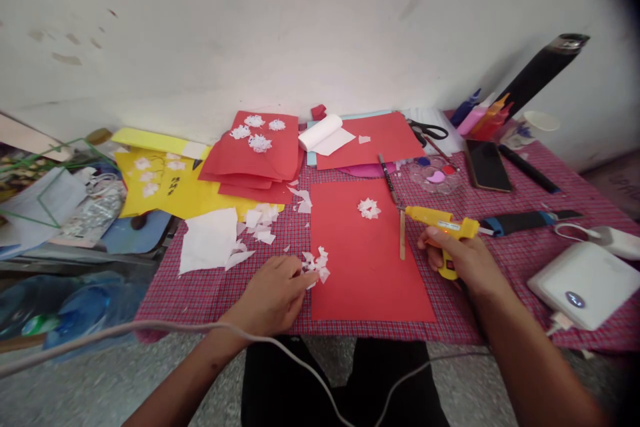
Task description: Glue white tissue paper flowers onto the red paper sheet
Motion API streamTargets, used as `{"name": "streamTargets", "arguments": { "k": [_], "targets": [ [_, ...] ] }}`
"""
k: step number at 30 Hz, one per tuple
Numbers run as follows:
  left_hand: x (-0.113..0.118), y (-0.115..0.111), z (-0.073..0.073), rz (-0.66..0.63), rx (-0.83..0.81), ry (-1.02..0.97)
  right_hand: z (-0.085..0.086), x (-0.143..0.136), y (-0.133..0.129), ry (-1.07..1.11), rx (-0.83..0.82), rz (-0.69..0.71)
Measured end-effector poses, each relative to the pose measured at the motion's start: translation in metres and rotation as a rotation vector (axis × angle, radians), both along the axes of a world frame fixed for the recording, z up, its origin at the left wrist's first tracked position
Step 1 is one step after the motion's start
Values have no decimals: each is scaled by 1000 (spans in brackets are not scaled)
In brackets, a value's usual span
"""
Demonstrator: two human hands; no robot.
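My right hand [467, 257] is wrapped round the handle of a yellow hot glue gun [433, 215], its nozzle pointing left over a flat wooden stick [403, 237]. My left hand [277, 290] is closed, fingers curled and index finger against a cluster of white paper petals [323, 265] at the left edge of a red paper sheet [367, 280]. The thumb is hidden. On the upper part of that sheet lies a ring-shaped white paper flower [369, 208].
Torn paper scraps [263, 217] and a white sheet [207, 240] lie left. Behind are red sheets with paper flowers [260, 142] and a paper roll [323, 133]. Rightward lie scissors [430, 130], a phone [489, 165], a utility knife [525, 221] and a white box [583, 283]. A cable [200, 327] crosses in front.
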State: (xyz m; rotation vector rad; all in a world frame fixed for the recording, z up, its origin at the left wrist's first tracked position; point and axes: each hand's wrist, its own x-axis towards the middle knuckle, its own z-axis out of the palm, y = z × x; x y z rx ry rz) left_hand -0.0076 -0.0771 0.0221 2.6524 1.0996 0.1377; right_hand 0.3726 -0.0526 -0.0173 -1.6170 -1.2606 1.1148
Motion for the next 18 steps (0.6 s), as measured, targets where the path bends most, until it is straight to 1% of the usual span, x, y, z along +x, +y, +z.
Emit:
{"name": "streamTargets", "arguments": {
  "k": [4,11,15,18],
  "targets": [
    [3,4,-2,-14,-9,18,0,0,0,101,-34,-5],
    [0,4,-13,-8,4,-29,1,0,0,118,-29,3],
    [0,3,-17,38,-39,-157,0,1,0,136,-18,3],
    [2,2,-14,103,-150,-332,0,1,-1,155,-14,7]
  ]
}}
